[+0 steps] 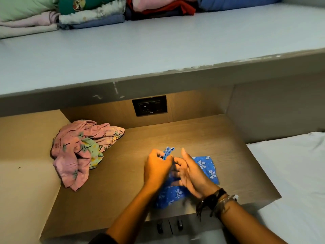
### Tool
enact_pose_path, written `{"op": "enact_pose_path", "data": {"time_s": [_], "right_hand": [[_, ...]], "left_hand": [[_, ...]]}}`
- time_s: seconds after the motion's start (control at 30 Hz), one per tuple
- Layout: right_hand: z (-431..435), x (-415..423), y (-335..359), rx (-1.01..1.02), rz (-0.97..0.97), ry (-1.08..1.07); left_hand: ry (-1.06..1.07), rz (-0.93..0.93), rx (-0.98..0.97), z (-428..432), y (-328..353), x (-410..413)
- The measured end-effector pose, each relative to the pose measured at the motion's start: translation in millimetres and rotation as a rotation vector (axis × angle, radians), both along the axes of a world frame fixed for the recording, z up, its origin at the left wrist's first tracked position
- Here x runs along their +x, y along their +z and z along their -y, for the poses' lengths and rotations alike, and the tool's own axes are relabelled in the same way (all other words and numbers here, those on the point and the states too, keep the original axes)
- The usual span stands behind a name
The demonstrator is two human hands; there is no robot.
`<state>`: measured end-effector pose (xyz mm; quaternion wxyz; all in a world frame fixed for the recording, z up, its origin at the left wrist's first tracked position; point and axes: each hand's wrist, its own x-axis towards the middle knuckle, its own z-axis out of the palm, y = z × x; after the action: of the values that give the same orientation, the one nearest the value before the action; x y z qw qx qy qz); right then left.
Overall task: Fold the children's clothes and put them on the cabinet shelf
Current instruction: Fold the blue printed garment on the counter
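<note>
Blue garment: a blue cotton children's garment with white bow print point(204, 167) lies on the brown wood-grain counter surface point(184, 132), near the front edge and right of the middle. It is partly spread, with one corner reaching towards the right edge and another towards the front edge. A bunched strip of its blue trim stands up above the hands.

Left hand: the left hand point(157, 170) is closed in a fist round the bunched upper edge of the blue garment, knuckles up, and the trim sticks out of the top of the fist.

Right hand: the right hand point(190, 176) is just beside the left hand, touching it. Its fingers curl into the cloth and its thumb points up. Motion blur hides how much fabric it holds. Dark thread bracelets point(215, 199) circle its wrist.

Unfolded pile: a crumpled heap of pink printed children's clothes point(77, 152) with a pale green piece in it sits at the back left corner of the surface, well apart from the hands.

Cabinet shelf: the pale grey-blue shelf board point(158, 41) runs above the surface. Folded stacks of clothes in green, pink, white, blue and red point(91, 16) sit in a row along its back edge.

Back wall: a black socket plate point(149, 105) is set in the wood panel under the shelf, behind the middle of the surface.

Right side: a white bed sheet point(290, 173) lies beyond the right edge of the surface.
</note>
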<state>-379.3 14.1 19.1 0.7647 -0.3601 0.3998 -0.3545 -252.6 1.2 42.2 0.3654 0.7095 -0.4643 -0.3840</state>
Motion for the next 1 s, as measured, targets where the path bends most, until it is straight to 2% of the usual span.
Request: {"op": "enact_pose_path", "data": {"time_s": [0.07, 0.2, 0.27, 0.4, 0.5, 0.6, 0.73, 0.8, 0.87, 0.93, 1.0], "right_hand": [[8.2, -7.7, 4.4, 0.081, 0.018, -0.034], [18.8, -21.5, 7.0, 0.132, -0.24, -0.184], [23.9, -32.4, 3.0, 0.133, -0.272, -0.284], [27.8, -52.5, -5.4, 0.135, -0.323, -0.391], [24.3, -68.7, -21.0, 0.125, -0.411, -0.413], [19.2, -78.5, -38.0, -0.047, -0.634, -0.385], [14.7, -79.8, -54.5, -0.294, -1.185, -0.274], [10.0, -76.8, -57.0, -0.312, -1.361, -0.279], [3.9, -70.8, -53.2, -0.417, -1.525, -0.321], [-4.0, -59.9, -48.8, -0.603, -1.613, -0.311], [-13.1, -43.1, -44.1, -0.736, -1.58, -0.155]], "left_hand": [[-0.021, -0.079, 0.008, -6.9, -3.3, -24.0], [-0.177, -0.201, -0.082, -16.8, -6.7, -38.9], [-0.198, -0.243, -0.084, -21.5, -9.8, -33.7], [0.103, -0.216, -0.08, -22.4, -28.1, -4.3], [0.164, -0.136, 0.119, -17.6, -50.8, 12.5], [0.094, -0.059, 0.268, -16.3, -71.0, 14.6], [0.084, -0.042, 0.312, -12.3, -83.2, 9.5], [0.086, -0.067, 0.324, -7.0, -84.8, 9.0], [0.077, -0.108, 0.308, -2.4, -83.8, 7.7], [0.045, -0.072, 0.289, 2.5, -81.3, 5.0], [0.04, -0.022, 0.314, 8.5, -76.0, 2.8]]}}
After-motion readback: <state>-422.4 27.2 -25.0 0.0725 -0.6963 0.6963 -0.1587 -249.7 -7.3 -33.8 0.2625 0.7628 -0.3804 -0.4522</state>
